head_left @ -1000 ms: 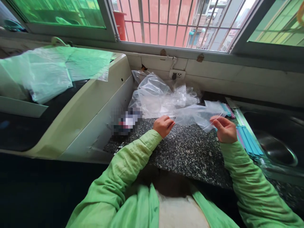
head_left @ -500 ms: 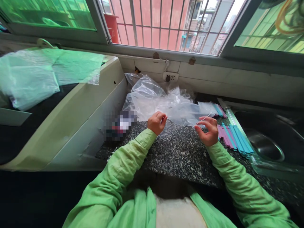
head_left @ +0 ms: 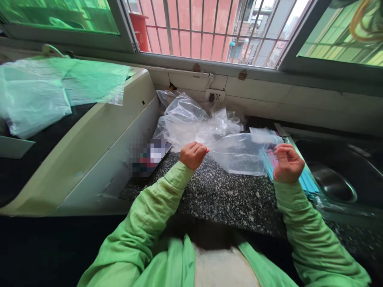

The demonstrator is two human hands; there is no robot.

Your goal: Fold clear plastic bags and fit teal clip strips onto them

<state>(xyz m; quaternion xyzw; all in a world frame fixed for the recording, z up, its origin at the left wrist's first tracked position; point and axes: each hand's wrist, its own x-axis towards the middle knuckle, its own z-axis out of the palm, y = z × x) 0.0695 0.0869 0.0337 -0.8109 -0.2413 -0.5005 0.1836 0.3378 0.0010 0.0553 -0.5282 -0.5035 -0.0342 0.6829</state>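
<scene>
Both hands raised over speckled dark granite table (head_left: 233, 199), near its far edge. Left hand (head_left: 193, 154) curled shut, pinching left end of clear flat plastic bag (head_left: 242, 153). Right hand (head_left: 287, 162) curled shut, pinching right end. Bag stretched between hands, sagging toward table.

Advice: keep your pinches on top edge only, pull evenly so film stays taut, not twisted. Keep bag clear of crumpled clear plastic heap (head_left: 191, 119) behind it. Blue and pink plastic strips (head_left: 305, 181) lie just under your right hand, by steel sink (head_left: 338, 187); avoid snagging them.
</scene>
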